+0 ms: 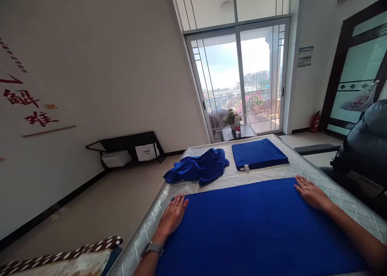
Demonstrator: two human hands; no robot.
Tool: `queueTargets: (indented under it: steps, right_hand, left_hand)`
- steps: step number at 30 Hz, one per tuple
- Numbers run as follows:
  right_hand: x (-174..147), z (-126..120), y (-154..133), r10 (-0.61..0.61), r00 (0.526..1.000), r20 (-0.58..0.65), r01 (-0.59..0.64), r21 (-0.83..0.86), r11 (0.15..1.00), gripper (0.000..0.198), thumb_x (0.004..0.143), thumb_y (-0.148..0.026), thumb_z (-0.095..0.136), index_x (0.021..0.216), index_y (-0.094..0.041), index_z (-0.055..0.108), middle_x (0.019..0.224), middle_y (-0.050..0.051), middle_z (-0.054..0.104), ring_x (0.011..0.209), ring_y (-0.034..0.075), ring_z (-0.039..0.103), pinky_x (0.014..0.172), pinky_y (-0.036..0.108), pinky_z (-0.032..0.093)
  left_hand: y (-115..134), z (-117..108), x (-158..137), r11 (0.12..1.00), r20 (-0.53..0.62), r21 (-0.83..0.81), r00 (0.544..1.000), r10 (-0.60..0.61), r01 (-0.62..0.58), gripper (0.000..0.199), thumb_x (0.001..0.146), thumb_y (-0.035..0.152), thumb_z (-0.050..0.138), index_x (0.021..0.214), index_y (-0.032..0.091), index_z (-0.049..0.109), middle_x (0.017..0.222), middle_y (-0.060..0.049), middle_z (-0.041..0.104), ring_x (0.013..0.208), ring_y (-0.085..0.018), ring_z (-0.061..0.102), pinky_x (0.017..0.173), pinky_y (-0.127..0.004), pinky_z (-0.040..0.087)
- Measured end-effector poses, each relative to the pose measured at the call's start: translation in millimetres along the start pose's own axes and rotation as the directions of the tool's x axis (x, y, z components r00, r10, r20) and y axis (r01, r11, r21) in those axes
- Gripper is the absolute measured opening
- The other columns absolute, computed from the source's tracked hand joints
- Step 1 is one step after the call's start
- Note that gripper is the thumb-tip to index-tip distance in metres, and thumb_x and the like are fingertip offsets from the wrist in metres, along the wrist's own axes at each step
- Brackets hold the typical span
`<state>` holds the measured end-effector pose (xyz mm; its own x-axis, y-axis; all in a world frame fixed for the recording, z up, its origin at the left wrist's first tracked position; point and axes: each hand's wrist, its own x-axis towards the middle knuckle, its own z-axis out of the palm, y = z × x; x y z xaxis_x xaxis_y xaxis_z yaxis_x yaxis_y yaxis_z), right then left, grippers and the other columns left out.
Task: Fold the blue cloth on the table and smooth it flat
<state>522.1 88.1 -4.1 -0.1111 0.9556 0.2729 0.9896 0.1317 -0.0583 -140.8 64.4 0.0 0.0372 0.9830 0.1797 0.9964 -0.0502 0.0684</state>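
Observation:
A blue cloth [242,223], likely a towel, lies spread flat on a mattress [148,211] in front of me. My left hand [174,213] rests flat on its far left corner, fingers out. On the far right corner lies my right hand [311,192], also flat with fingers stretched. Beyond the spread cloth is a crumpled blue cloth [199,166] on the left. To its right sits a neat stack of folded blue cloths [259,153] with a small white tag at the front edge.
Past the mattress stands a small dark table [246,133] with a bottle [237,124] and a potted plant [230,118]. A black shelf [130,141] is by the left wall. A dark leather chair [363,147] borders the right side. Patterned bedding [69,260] lies at lower left.

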Motion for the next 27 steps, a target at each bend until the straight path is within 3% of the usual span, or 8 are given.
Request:
queueTargets:
  steps: [6,9,13,21,27]
  right_hand:
    - [11,17,17,0.065,0.993,0.094,-0.066,-0.001,0.998,0.07,0.099,-0.045,0.014,0.155,-0.005,0.03,0.163,0.015,0.027,0.151,0.027,0.02,0.121,0.05,0.025]
    - [14,22,19,0.064,0.991,0.115,-0.064,-0.009,0.998,0.071,0.099,-0.046,0.016,0.156,-0.005,0.03,0.163,0.014,0.027,0.151,0.027,0.021,0.12,0.051,0.027]
    - [13,24,23,0.049,0.993,0.104,-0.049,0.005,0.999,0.074,0.098,-0.05,0.017,0.156,-0.006,0.03,0.163,0.014,0.027,0.151,0.026,0.021,0.121,0.05,0.026]
    - [11,21,23,0.037,0.994,0.106,-0.038,0.009,0.999,0.074,0.098,-0.05,0.016,0.156,-0.005,0.03,0.163,0.014,0.026,0.151,0.026,0.019,0.122,0.047,0.022]
    - [11,15,18,0.053,0.993,0.107,-0.054,0.012,0.998,0.074,0.098,-0.05,0.017,0.156,-0.004,0.029,0.163,0.015,0.027,0.15,0.027,0.024,0.121,0.05,0.026]
  left_hand:
    - [-11,13,4,1.0,-0.033,-0.011,0.999,-0.019,0.019,0.06,0.103,0.046,0.028,0.153,0.015,0.038,0.16,-0.012,0.037,0.15,-0.027,0.028,0.121,-0.05,0.029]
    - [-23,17,4,1.0,-0.041,-0.013,0.999,0.007,-0.008,0.058,0.103,0.043,0.026,0.151,0.017,0.042,0.158,-0.011,0.041,0.149,-0.026,0.031,0.12,-0.049,0.03]
    - [-35,17,3,0.998,-0.026,-0.022,0.998,-0.059,0.059,0.064,0.102,0.048,0.021,0.154,0.013,0.036,0.159,-0.012,0.039,0.149,-0.026,0.03,0.121,-0.047,0.029]
    - [-29,12,1,0.998,-0.003,-0.026,0.999,-0.054,0.054,0.063,0.103,0.044,0.024,0.155,0.011,0.032,0.162,-0.014,0.032,0.15,-0.026,0.027,0.122,-0.048,0.026]
    - [-23,11,0,0.999,-0.033,-0.017,0.998,-0.049,0.049,0.06,0.103,0.045,0.026,0.153,0.014,0.037,0.161,-0.013,0.034,0.15,-0.025,0.028,0.121,-0.047,0.027]
